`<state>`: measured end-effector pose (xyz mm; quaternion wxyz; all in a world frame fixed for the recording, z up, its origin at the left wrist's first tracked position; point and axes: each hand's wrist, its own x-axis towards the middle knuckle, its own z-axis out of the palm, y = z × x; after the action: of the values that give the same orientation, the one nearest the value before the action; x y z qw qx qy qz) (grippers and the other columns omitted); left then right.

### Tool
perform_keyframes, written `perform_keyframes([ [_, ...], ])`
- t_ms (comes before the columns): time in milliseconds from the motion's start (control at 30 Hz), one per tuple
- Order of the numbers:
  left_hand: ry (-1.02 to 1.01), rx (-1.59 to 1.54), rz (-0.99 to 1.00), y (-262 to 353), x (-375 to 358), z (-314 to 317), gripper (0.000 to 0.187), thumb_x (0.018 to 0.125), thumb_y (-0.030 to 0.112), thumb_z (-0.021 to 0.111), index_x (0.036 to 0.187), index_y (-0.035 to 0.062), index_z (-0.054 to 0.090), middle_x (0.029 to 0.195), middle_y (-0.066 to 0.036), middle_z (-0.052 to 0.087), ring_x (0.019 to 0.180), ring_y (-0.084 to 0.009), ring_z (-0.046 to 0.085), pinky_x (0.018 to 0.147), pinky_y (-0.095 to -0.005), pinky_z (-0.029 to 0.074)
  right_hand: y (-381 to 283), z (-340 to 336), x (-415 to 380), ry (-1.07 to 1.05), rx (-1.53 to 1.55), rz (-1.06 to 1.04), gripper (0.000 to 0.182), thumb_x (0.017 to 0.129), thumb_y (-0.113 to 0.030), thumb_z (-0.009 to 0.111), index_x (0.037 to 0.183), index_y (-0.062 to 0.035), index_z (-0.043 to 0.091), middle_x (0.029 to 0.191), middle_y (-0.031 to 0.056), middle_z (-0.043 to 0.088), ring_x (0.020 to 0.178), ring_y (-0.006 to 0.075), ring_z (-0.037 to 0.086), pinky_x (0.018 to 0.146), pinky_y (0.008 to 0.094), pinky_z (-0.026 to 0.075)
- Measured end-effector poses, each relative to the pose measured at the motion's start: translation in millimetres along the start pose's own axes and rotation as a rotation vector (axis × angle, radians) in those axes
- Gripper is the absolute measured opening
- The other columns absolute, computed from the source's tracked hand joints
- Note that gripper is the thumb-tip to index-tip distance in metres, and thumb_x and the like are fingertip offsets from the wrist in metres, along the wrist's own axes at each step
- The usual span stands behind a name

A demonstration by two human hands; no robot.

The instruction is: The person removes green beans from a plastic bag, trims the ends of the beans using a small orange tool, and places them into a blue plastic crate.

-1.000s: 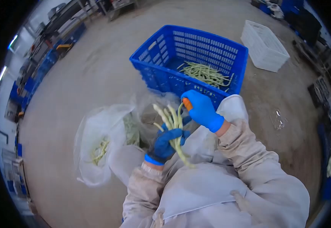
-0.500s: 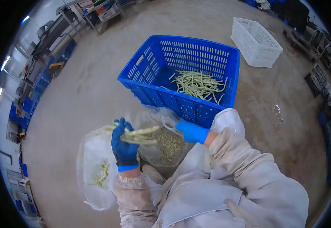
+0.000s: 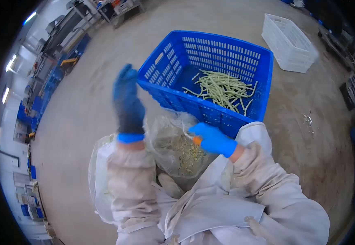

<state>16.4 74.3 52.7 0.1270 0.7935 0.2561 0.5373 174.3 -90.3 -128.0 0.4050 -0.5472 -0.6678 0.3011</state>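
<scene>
My left hand (image 3: 129, 100), in a dark blue glove, is raised left of the blue crate (image 3: 206, 107). It is blurred, its fingers stretch upward and no beans show in it. My right hand (image 3: 215, 139), in a light blue glove, is closed around a small orange object (image 3: 197, 140), mostly hidden by the fingers, just in front of the crate. Below it, a clear plastic bag (image 3: 161, 136) holds small green scraps (image 3: 190, 155). Long green beans (image 3: 224, 87) lie in a loose pile inside the crate.
Another whitish plastic bag (image 3: 100, 163) lies at the left, partly behind my left sleeve. A white crate (image 3: 289, 45) stands on the floor at the upper right. Benches and equipment line the left wall; dark crates (image 3: 352, 92) stand at the right edge.
My left hand has risen from beside the clear bag, and the beans it held no longer show in it. The orange object at my right hand has come into sight. The view has shifted slightly.
</scene>
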Motion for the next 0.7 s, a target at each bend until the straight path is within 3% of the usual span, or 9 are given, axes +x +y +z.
perform_keyframes([
  [67, 0.149, 0.067, 0.162, 43.3, 14.0, -69.5, 0.028, 0.090, 0.002, 0.042, 0.115, -0.0019, 0.055, 0.122, -0.015, 0.054, 0.113, -0.0233, 0.052, 0.097, -0.0318, 0.039, -37.0, -40.3, 1.7, 0.323, 0.249, -0.047, 0.034, 0.079, 0.000, 0.059, 0.112, -0.0049, 0.057, 0.103, 0.0091, 0.059, 0.090, 0.0207, 0.058, 0.079, 0.0329, 0.047],
  [133, 0.241, -0.519, 0.139, 106.8, 20.2, -136.1, 0.037, 0.089, 0.000, 0.043, 0.125, -0.0023, 0.047, 0.125, -0.014, 0.052, 0.111, -0.0217, 0.053, 0.096, -0.0284, 0.040, -88.8, -100.9, -10.2, 0.627, 0.238, -0.232, 0.028, 0.084, -0.001, 0.056, 0.112, -0.0028, 0.057, 0.106, 0.0065, 0.060, 0.091, 0.0163, 0.057, 0.081, 0.0292, 0.047],
  [167, 0.219, 0.361, 0.062, 138.5, 11.3, -177.7, 0.040, 0.091, 0.009, 0.044, 0.130, -0.0028, 0.041, 0.134, -0.014, 0.044, 0.117, -0.0209, 0.048, 0.098, -0.0260, 0.038, -127.8, -124.2, -33.4, 0.773, 0.456, -0.101, 0.027, 0.089, -0.013, 0.051, 0.114, -0.0030, 0.053, 0.106, 0.0055, 0.060, 0.089, 0.0154, 0.057, 0.078, 0.0270, 0.046],
  [200, 0.226, 0.368, 0.058, 169.7, 9.9, -191.3, 0.040, 0.091, 0.009, 0.044, 0.130, -0.0028, 0.041, 0.134, -0.014, 0.044, 0.117, -0.0209, 0.048, 0.098, -0.0260, 0.038, -148.0, -148.0, -53.4, 0.906, -0.042, -0.188, 0.029, 0.093, -0.018, 0.042, 0.115, -0.0025, 0.053, 0.110, 0.0063, 0.058, 0.088, 0.0142, 0.057, 0.080, 0.0256, 0.046],
  [233, 0.237, -0.136, 0.249, 201.0, 9.9, -195.0, 0.063, 0.083, 0.029, 0.045, 0.136, -0.0012, 0.029, 0.141, -0.017, 0.029, 0.128, -0.0253, 0.029, 0.106, -0.0366, 0.021, -152.3, -187.6, -81.1, 1.131, 0.049, -0.532, 0.037, 0.090, -0.025, 0.053, 0.113, 0.0030, 0.054, 0.107, 0.0092, 0.057, 0.090, 0.0176, 0.056, 0.081, 0.0290, 0.046],
  [267, 0.236, -0.645, 0.437, 222.9, 12.9, -201.6, 0.089, 0.074, 0.049, 0.047, 0.142, 0.0003, 0.017, 0.148, -0.019, 0.014, 0.138, -0.0298, 0.010, 0.114, -0.0472, 0.005, -192.0, -194.1, -81.7, 1.124, 0.050, -0.541, 0.037, 0.090, -0.025, 0.053, 0.113, 0.0030, 0.054, 0.107, 0.0092, 0.057, 0.090, 0.0176, 0.056, 0.081, 0.0290, 0.046],
  [300, 0.172, -0.414, 0.621, 235.6, 16.4, -212.8, 0.082, 0.079, 0.050, 0.052, 0.135, -0.0056, 0.029, 0.145, -0.030, 0.011, 0.138, -0.0349, 0.005, 0.111, -0.0515, 0.005, -243.4, -192.9, -78.1, 1.113, -0.079, -0.736, 0.042, 0.084, -0.027, 0.060, 0.119, -0.0047, 0.051, 0.114, 0.0040, 0.052, 0.095, 0.0178, 0.052, 0.077, 0.0316, 0.042],
  [333, 0.351, 0.149, 0.755, 241.8, 18.7, -223.2, 0.093, 0.083, 0.068, 0.028, 0.140, -0.0042, 0.019, 0.144, -0.028, 0.017, 0.135, -0.0393, 0.017, 0.111, -0.0517, 0.009, -290.2, -186.4, -75.2, 1.091, -0.209, -0.933, 0.053, 0.078, -0.028, 0.068, 0.125, -0.0124, 0.049, 0.120, -0.0011, 0.048, 0.100, 0.0179, 0.047, 0.074, 0.0342, 0.037],
  [700, 0.449, 0.409, 0.812, 275.8, -37.5, -310.4, 0.082, 0.085, 0.063, 0.022, 0.139, 0.0004, 0.025, 0.140, -0.027, 0.023, 0.132, -0.0370, 0.023, 0.109, -0.0485, 0.014, -367.9, -161.0, -102.3, 1.069, -0.458, -1.290, 0.062, 0.073, -0.029, 0.073, 0.127, -0.0151, 0.046, 0.123, -0.0029, 0.044, 0.102, 0.0187, 0.044, 0.071, 0.0356, 0.034],
])
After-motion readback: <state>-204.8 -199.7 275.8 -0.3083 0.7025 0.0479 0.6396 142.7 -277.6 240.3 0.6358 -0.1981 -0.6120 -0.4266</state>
